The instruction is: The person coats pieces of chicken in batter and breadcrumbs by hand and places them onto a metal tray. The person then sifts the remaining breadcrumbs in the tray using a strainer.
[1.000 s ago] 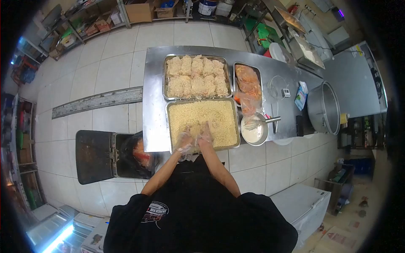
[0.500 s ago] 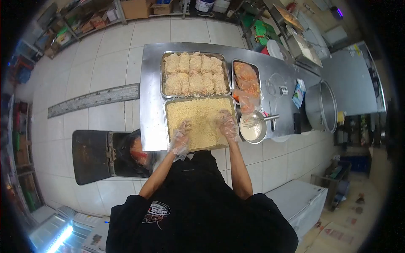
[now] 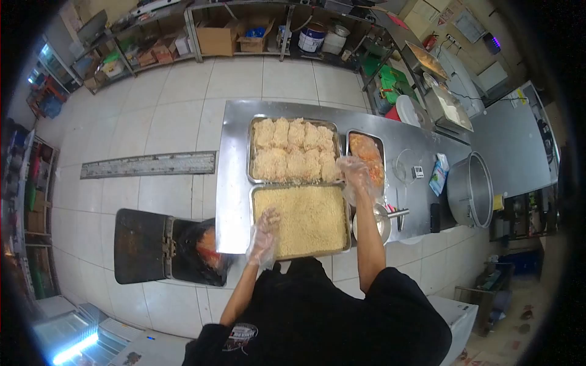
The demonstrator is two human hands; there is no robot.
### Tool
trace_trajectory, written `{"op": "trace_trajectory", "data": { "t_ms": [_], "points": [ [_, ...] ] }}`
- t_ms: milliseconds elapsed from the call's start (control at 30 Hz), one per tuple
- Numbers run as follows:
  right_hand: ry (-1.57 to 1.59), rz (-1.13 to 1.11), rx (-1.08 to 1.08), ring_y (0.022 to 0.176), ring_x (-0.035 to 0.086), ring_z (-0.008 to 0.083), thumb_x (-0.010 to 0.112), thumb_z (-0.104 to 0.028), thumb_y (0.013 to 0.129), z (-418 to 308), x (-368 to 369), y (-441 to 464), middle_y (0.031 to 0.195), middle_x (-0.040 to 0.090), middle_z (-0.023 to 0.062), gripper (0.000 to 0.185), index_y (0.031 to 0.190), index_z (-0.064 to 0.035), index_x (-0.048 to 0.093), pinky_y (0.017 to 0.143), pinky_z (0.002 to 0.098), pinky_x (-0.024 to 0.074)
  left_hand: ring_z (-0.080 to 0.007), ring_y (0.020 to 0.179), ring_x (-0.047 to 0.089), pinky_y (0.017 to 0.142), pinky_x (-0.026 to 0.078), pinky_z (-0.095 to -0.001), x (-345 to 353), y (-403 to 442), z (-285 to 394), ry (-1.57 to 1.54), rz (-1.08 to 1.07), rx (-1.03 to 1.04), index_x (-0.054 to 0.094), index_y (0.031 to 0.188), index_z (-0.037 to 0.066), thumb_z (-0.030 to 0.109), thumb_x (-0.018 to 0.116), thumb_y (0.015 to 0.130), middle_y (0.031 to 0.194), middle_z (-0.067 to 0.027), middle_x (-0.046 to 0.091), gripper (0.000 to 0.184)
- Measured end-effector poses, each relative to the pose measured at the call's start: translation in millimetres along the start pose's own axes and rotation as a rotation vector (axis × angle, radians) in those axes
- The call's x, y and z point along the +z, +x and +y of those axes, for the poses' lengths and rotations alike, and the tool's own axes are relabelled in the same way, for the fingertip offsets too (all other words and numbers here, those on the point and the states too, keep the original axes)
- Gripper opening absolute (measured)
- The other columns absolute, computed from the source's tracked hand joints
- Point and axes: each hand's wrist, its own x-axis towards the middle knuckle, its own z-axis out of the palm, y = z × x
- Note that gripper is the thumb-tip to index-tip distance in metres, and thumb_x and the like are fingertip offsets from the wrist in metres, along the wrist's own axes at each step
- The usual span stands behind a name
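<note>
Right hand (image 3: 356, 173) (nearer; grip I cannot tell) is at the left of marinated meat (image 3: 365, 147) stretching lengthwise away; left hand (image 3: 264, 236), unclenched, over breadcrumbs (image 3: 312, 215).

three trays (image 3: 251, 206) on metal table (image 3: 233, 189)

A black short-sleeved fabric shirt (image 3: 329, 317) bears a rounded, pale printed logo (image 3: 243, 334); loose, transparent plastic gloves (image 3: 266, 255) cover the left hand (image 3: 264, 235) and right hand (image 3: 356, 173)

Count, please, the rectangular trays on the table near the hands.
3: far tray with coated pieces, near tray with crumbs, and narrow tray with orange pieces, partly hidden by the right hand.
</note>
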Motion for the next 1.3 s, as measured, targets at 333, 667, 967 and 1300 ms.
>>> {"op": "trace_trajectory", "data": {
  "t_ms": [333, 667, 967, 1300],
  "points": [
    [-0.517, 0.356, -0.21, 0.074, 0.06, 0.0166, 0.054, -0.016, 0.085, 99, 96, 152, 0.082, 0.061, 0.0022, 0.016, 0.091, -0.0037, 0.062, 0.067, 0.0292, 0.0514, -0.0174, 0.109, 0.052, 0.091, 0.044, -0.0312, 13, -10, 54, 0.08, 0.174, -0.131, 0.042, 0.132, 0.005, 0.011, 0.056, 0.086, 0.12, -0.0074, 0.051, 0.048],
    [-0.305, 0.136, 0.124, 0.087, 0.062, 0.0286, 0.049, -0.015, 0.09, 142, -29, -47, 0.1, 0.063, 0.016, 0.024, 0.11, -0.0089, 0.06, 0.075, 0.0356, 0.0489, -0.0174, 0.107, 0.053, 0.092, 0.041, -0.0283, 60, 29, 41, -0.012, -0.09, -0.166, 0.045, 0.13, 0.003, 0.03, 0.042, 0.095, 0.12, -0.0085, 0.053, 0.044],
    [-0.289, 0.495, -0.137, 0.099, 0.056, 0.0352, 0.048, -0.027, 0.094, 160, -136, -101, 0.108, 0.059, 0.0199, 0.031, 0.109, -0.0016, 0.057, 0.089, 0.0417, 0.0422, -0.0196, 0.105, 0.053, 0.087, 0.045, -0.0347, 124, 177, -10, 0.363, -0.326, 0.13, 0.04, 0.134, 0.006, 0.015, 0.041, 0.094, 0.123, -0.0096, 0.052, 0.04],
    [0.031, 0.148, -0.188, 0.103, 0.06, 0.0266, 0.056, -0.009, 0.089, 203, -122, -95, 0.119, 0.056, 0.0132, 0.031, 0.12, -0.0044, 0.054, 0.085, 0.0398, 0.0487, -0.0235, 0.099, 0.054, 0.085, 0.046, -0.0402, 165, 445, -138, 1.127, -0.139, 0.433, 0.049, 0.124, 0.011, 0.025, 0.042, 0.092, 0.118, -0.0091, 0.055, 0.036]
  ]
}}
